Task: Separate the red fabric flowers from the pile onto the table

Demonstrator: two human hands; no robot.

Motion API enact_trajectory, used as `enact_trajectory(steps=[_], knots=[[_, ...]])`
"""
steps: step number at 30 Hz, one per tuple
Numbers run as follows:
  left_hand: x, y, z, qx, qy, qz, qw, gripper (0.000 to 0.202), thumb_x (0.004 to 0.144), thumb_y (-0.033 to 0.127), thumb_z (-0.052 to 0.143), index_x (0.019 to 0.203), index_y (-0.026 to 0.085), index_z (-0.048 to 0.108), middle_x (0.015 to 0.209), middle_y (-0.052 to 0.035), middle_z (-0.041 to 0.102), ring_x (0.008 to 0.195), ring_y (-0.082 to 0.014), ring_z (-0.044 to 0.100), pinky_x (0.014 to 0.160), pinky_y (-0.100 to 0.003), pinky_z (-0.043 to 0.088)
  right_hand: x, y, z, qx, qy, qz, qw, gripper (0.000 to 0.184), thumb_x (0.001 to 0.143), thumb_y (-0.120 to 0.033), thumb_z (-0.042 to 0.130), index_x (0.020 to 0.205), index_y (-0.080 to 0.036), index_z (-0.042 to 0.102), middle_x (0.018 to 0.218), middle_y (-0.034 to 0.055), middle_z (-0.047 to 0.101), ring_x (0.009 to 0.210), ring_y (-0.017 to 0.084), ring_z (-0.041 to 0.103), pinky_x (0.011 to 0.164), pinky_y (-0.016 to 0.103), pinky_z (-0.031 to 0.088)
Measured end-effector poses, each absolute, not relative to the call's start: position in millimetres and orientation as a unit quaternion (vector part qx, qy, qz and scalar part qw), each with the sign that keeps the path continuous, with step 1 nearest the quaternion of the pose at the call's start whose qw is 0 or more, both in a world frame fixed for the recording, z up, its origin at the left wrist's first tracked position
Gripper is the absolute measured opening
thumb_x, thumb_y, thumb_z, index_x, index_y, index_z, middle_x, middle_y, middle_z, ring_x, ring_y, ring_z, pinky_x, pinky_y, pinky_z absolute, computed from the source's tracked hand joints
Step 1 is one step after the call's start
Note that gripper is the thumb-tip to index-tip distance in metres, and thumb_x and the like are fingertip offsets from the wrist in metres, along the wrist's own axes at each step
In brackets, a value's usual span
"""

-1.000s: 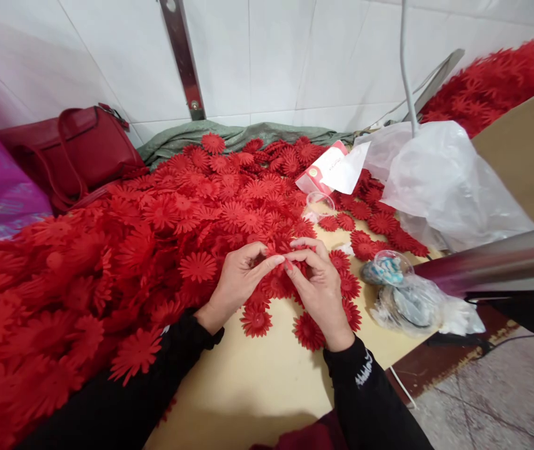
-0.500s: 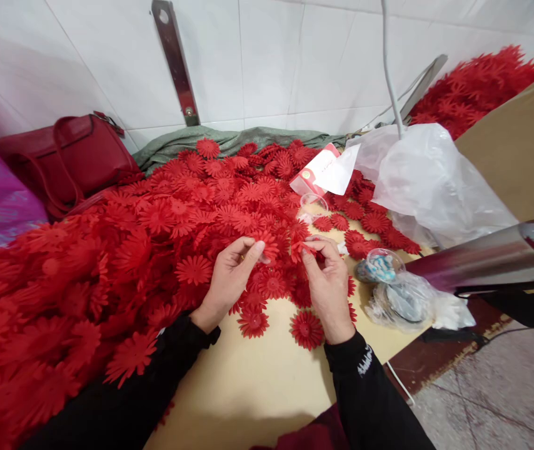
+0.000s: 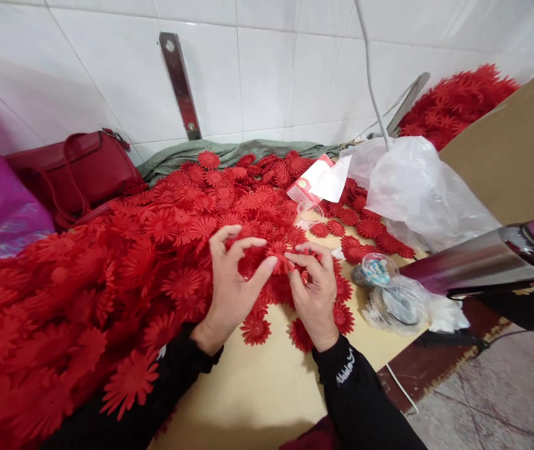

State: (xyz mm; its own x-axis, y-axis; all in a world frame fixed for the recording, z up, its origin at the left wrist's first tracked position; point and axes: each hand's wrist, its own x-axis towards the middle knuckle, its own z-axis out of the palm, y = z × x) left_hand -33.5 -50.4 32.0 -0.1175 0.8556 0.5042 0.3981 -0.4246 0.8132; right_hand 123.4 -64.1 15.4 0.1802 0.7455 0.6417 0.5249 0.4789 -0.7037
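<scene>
My right hand pinches a red artificial flower with many narrow petals. Thumb and fingers meet at the flower's right edge. My left hand is beside it, its fingers spread and curved, and its thumb tip lies close to the petals; whether it touches them I cannot tell. Around and behind both hands spreads a big heap of red flower pieces. A loose red flower lies on the pale tabletop between my wrists.
A clear plastic cup, a knotted plastic bag and a metal flask stand on the right. Behind them are a white plastic bag and a red-and-white box. A red handbag sits at the left by the tiled wall.
My hands have come closer together. The left hand has opened its fingers, while the right has moved left with a flower in its pinch. The camera view has shifted slightly.
</scene>
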Motion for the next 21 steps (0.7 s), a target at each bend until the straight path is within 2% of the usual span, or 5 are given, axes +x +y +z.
enact_trajectory(steps=[5, 11, 16, 18, 21], knots=[[-28.7, -46.0, 24.1, 0.584, 0.438, 0.548, 0.408, 0.008, 0.087, 0.03, 0.076, 0.087, 0.022, 0.077, 0.102, -0.0056, 0.07, 0.1, -0.0202, 0.064, 0.1, -0.033, 0.047, 116.7, -65.3, 13.9, -0.494, -0.657, 0.077, 0.564, 0.02, 0.096, -0.015, 0.058, 0.099, -0.028, 0.073, 0.111, 0.0076, 0.061, 0.108, 0.022, 0.064, 0.095, 0.044, 0.055], [-29.1, -42.4, 25.1, 0.537, 0.44, 0.554, 0.46, 0.033, 0.08, 0.033, 0.082, 0.064, 0.019, 0.058, 0.072, 0.0021, 0.054, 0.07, -0.0127, 0.047, 0.07, -0.025, 0.041, 125.2, -61.3, 13.8, -0.523, -0.621, 0.089, 0.576, 0.017, 0.095, -0.016, 0.057, 0.096, -0.025, 0.07, 0.109, 0.0078, 0.061, 0.109, 0.022, 0.062, 0.097, 0.044, 0.053], [-37.4, -38.4, 37.9, 0.517, 0.442, 0.678, 0.279, 0.017, 0.088, 0.032, 0.076, 0.1, 0.024, 0.066, 0.118, -0.0052, 0.061, 0.113, -0.0193, 0.059, 0.098, -0.03, 0.049, 133.6, -54.3, 10.9, -0.568, -0.548, 0.064, 0.611, 0.01, 0.096, -0.023, 0.06, 0.092, -0.023, 0.069, 0.104, 0.0069, 0.06, 0.107, 0.023, 0.061, 0.1, 0.045, 0.049], [-43.7, -36.6, 40.9, 0.537, 0.451, 0.699, 0.139, 0.04, 0.09, 0.027, 0.073, 0.127, 0.029, 0.06, 0.152, -0.0077, 0.043, 0.146, -0.0244, 0.04, 0.115, -0.037, 0.043, 127.5, -53.0, 8.7, -0.55, -0.572, 0.075, 0.604, 0.011, 0.097, -0.023, 0.061, 0.097, -0.024, 0.071, 0.108, 0.0076, 0.061, 0.108, 0.022, 0.061, 0.099, 0.043, 0.051], [-50.7, -36.6, 40.2, 0.58, 0.455, 0.675, 0.024, 0.06, 0.089, 0.021, 0.07, 0.144, 0.032, 0.049, 0.169, -0.0067, 0.018, 0.161, -0.0273, 0.013, 0.129, -0.048, 0.027, 115.0, -53.5, 7.0, -0.486, -0.655, 0.128, 0.563, 0.026, 0.1, -0.018, 0.054, 0.116, -0.028, 0.073, 0.115, 0.0084, 0.062, 0.11, 0.021, 0.063, 0.099, 0.04, 0.053]])
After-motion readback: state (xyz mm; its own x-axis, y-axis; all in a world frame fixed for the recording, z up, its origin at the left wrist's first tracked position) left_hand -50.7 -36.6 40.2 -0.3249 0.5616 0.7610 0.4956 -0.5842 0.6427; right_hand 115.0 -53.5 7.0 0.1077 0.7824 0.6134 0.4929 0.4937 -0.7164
